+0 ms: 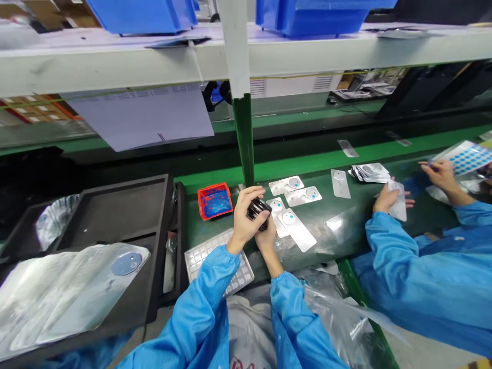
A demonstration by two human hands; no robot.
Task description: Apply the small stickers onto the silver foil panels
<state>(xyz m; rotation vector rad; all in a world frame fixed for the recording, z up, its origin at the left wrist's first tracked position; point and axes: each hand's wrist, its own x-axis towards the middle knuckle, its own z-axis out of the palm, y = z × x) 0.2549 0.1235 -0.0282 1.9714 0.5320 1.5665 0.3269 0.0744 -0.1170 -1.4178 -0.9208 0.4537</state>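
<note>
Head view: two bare hands in blue sleeves meet over a dark green tabletop (326,243), holding up a small black ribbed object (258,209), roughly cylindrical and shiny. The left hand (243,219) curls around it from the left and above, its grip narrow, with the thumb across the near side. The right hand (266,237) is pressed close against its lower side; its fingers are mostly hidden, so how tightly they close cannot be told.

Just right of the hands, four flat silver plates lie loosely grouped: an upper plate (280,186), a second (298,198) overlapping or just beside it, and two nearer ones, the front plate (300,233) partly over its neighbour (280,226). Each has a round area at one end with a blue dot. Left of the hands sits a small red tray (200,206) with blue contents; nearer the person, a pale gridded tray (203,252) lies partly beneath the left forearm.

Further left, a black compartmented tray (115,212) carries a row of large silver plates (65,294). To the right, a co-worker in blue has one hand (382,199) on a silver plate (400,202) and the other (442,175) at a sheet of blue dots (467,158). A stack of silver plates (371,173) lies near them. Blue bins (142,15) stand on a shelf (115,66) above.
</note>
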